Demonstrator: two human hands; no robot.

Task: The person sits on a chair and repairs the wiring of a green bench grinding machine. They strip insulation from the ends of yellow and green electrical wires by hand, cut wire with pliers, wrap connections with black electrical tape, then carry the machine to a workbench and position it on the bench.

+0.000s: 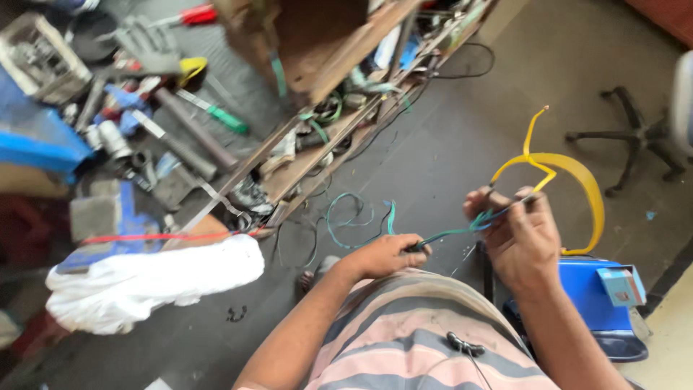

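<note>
A: What has the left hand [382,256] got?

B: Its fingers are curled shut around a thin green wire [451,232], gripping it near the dark end, just above the striped shirt [404,339].

A: And the right hand [516,235]?

B: Fingers pinched closed on the other end of that wire, where it meets blue strands. A yellow wire [538,162] rises from the same pinch, and a wide yellow band [588,191] loops round behind the hand. The green wire runs nearly taut between the two hands, over the dark floor [447,137].

A: What lies about them?

B: A loose green wire loop [346,217] on the floor just left of the left hand. A white bag [151,282] lies further left. A wooden rack [325,108] slants across the top, with tools [166,101] scattered toward the floor's upper left corner. A blue box [595,300] sits under the right forearm, and a chair base [639,137] stands near the right edge.
</note>
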